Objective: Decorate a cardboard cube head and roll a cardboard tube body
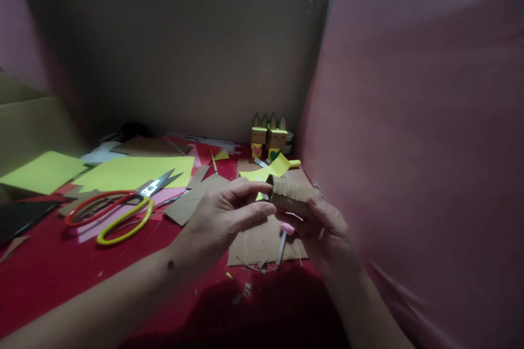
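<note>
A small folded piece of brown cardboard (292, 191), shaped like a short hollow box or tube, is held above the table. My right hand (325, 229) grips its right end, thumb on the near side and fingers underneath. My left hand (225, 210) is at the opposite end with thumb and index finger stretched out and apart. Its index fingertip touches the cardboard's open left edge. Below lies a flat cardboard sheet (249, 242) with a pink-topped, clear-handled tool (283, 240) on it, partly covered by my right hand. A curled yellow paper strip (266, 170) lies just behind.
Large scissors (143, 196) with red and yellow handles lie partly open at left, on yellow paper (135, 172) and pink paper. Two small cardboard figures (268, 139) stand at the back. A pink-covered wall (409, 147) rises close on the right. Scraps (248, 289) litter the red tabletop.
</note>
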Motion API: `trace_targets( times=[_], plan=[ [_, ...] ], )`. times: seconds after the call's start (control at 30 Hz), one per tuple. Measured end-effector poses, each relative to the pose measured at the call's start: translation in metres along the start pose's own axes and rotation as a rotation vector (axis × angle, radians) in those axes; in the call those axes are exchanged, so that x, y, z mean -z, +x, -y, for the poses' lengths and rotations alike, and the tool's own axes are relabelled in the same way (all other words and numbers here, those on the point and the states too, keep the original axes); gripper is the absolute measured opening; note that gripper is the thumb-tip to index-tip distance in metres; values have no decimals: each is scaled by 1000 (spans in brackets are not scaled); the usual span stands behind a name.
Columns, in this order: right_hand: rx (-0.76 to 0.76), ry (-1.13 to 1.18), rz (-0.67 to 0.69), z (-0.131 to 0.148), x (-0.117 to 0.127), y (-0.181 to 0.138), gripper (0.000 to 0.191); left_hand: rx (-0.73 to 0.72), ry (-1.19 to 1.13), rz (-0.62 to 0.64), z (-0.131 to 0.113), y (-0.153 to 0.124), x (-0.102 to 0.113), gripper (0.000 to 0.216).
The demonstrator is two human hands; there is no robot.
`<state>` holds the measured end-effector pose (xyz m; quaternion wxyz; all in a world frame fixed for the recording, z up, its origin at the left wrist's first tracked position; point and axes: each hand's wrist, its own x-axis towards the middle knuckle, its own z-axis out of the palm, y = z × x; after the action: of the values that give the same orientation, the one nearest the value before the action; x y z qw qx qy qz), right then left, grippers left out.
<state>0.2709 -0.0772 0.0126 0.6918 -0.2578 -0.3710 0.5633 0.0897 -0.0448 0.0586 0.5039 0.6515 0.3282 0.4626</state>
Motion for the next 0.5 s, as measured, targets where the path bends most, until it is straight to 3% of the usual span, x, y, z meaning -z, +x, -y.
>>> trace_targets(
  times=[0.13, 0.33, 0.5],
  plan=[
    [-33, 1, 62, -9, -8, -2, 18, -49, 36, -17, -2, -3, 2, 6],
    [-149, 48, 38, -24, -17, -3, 23, -135, 46, -82, 7, -7, 8, 16],
    [-239, 112, -1, -25, -22, -2, 24, -232, 227, -106, 12, -6, 17, 17]
  ],
)
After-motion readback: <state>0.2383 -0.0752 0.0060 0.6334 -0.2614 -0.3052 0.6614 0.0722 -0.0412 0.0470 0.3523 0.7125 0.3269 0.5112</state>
